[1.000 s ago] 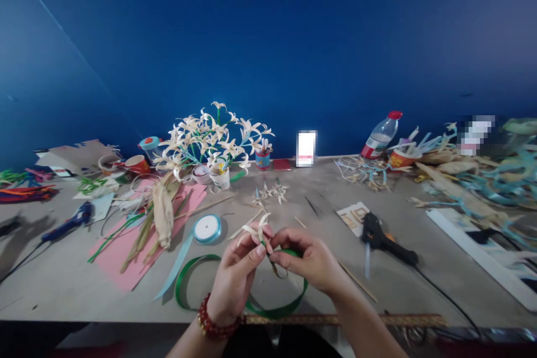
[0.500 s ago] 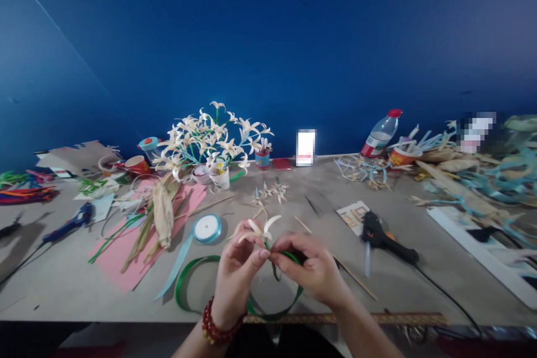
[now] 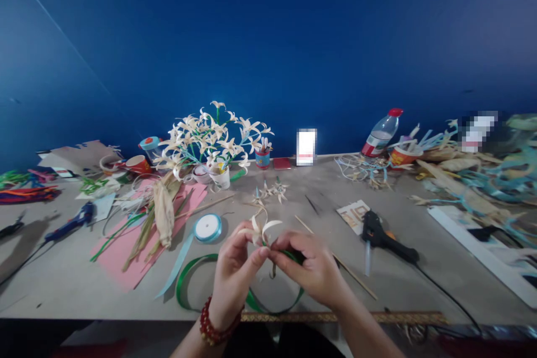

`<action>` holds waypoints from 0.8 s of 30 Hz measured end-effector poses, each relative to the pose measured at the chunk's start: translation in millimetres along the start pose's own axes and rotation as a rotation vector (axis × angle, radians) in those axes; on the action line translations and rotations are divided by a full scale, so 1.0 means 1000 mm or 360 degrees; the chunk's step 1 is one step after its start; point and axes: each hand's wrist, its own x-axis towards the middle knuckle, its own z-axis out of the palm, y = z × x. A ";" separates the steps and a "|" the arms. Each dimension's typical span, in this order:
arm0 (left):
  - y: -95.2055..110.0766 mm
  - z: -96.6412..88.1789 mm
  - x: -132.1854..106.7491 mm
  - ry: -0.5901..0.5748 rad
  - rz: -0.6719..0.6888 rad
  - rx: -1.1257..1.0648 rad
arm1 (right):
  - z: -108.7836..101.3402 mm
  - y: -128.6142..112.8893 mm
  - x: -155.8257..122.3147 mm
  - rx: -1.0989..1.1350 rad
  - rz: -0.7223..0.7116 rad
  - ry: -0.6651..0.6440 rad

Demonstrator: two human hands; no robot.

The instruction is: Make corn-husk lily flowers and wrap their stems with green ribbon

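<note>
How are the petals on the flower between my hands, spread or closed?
Spread: the flower has petals curving outward, their tips pointing different ways.

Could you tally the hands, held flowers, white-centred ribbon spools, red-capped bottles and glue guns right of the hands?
Hands: 2, left hand and right hand
Held flower: 1
Ribbon spool: 1
Red-capped bottle: 1
Glue gun: 1
Total: 6

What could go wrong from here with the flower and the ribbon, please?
The left hand pinches the flower near its base, so a slim petal might bend. The green ribbon loops down from the right hand and passes near the bead bracelet, so it could twist or snag.
</note>
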 end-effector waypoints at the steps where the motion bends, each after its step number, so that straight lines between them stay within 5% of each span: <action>1: -0.002 0.000 -0.001 0.0002 -0.0027 -0.0039 | -0.001 -0.001 0.001 0.0052 0.0027 -0.0033; 9: -0.003 0.000 -0.001 0.0009 -0.0287 -0.0315 | -0.001 0.013 0.004 0.0532 0.0292 -0.0172; 16: 0.004 0.008 0.004 -0.0131 -0.0443 -0.0857 | 0.005 0.015 0.006 0.0689 0.0293 -0.0253; 24: -0.015 0.000 0.000 0.0004 -0.0271 -0.0544 | 0.007 0.011 0.003 0.0206 -0.0002 -0.0023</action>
